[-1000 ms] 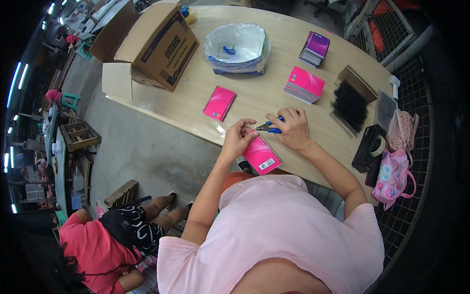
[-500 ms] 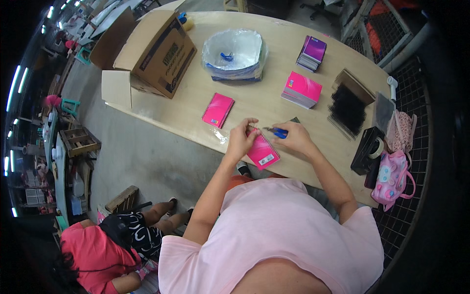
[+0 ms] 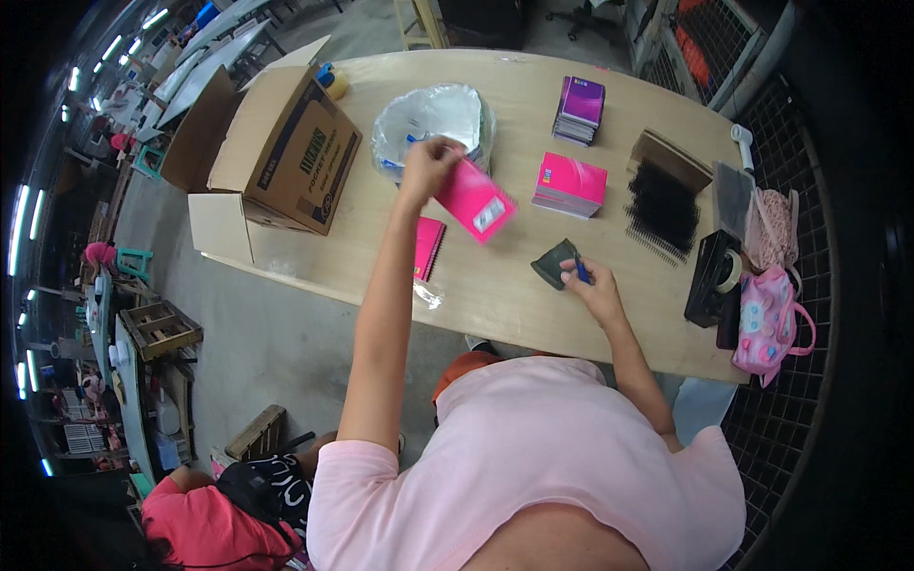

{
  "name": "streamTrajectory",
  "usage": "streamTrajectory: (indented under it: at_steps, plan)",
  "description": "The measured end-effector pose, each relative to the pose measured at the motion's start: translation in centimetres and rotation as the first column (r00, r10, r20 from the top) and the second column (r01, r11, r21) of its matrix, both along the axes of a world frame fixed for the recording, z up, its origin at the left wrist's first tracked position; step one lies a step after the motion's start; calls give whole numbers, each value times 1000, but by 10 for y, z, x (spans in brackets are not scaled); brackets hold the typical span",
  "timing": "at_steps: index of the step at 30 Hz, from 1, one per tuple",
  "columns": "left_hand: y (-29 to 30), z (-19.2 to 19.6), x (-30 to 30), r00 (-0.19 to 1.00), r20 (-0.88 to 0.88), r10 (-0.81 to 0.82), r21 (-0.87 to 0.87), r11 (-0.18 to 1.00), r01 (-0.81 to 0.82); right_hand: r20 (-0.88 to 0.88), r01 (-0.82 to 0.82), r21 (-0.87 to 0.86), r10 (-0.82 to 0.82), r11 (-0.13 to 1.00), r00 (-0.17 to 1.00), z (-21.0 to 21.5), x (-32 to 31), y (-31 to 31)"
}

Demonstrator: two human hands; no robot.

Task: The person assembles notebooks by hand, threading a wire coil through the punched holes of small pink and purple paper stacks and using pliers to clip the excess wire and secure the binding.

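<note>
My left hand (image 3: 430,169) is closed on one corner of a pink spiral notebook (image 3: 478,202), held tilted above the table with a white label facing up. Behind that hand stands a plastic-lined container (image 3: 447,103), with a small blue item partly visible inside. My right hand (image 3: 598,291) grips small blue-handled pliers (image 3: 582,270); their jaws are hidden from view. A dark green, flat pad or pouch (image 3: 552,265) lies beside its fingers. Another pink notebook (image 3: 426,252) rests on the table, partly covered by my left forearm.
Pink notebooks (image 3: 569,184) and purple notebooks (image 3: 579,107) form stacks. On the right are black wire spirals (image 3: 662,211), a tape dispenser (image 3: 709,285) and a pink bag (image 3: 767,319). An open cardboard box (image 3: 303,152) stands left. A person in red (image 3: 214,523) sits lower left.
My left hand has carried the notebook forward, away from my body, toward the plastic-lined container. My right hand has separated from it with the pliers, lowering beside the dark green pad.
</note>
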State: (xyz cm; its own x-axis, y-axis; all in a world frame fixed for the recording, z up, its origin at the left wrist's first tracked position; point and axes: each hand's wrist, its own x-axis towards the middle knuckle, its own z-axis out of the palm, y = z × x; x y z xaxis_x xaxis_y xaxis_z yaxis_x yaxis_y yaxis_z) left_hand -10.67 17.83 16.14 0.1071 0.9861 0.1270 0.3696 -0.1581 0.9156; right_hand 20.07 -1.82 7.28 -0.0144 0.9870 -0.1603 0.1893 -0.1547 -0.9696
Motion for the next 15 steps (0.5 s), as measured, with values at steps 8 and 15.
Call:
streamTrajectory:
  at_steps: [8, 15]
  plan:
    - [-187, -40, 62, 953, -273, -130, 539, 800, 263, -772, -317, -532, -297, 785, 562, 20, -52, 22]
    - [-237, -75, 44, 873, 321, 367, -215, 926, -310, -655, -63, -251, -122, 966, 746, -16, -99, 45]
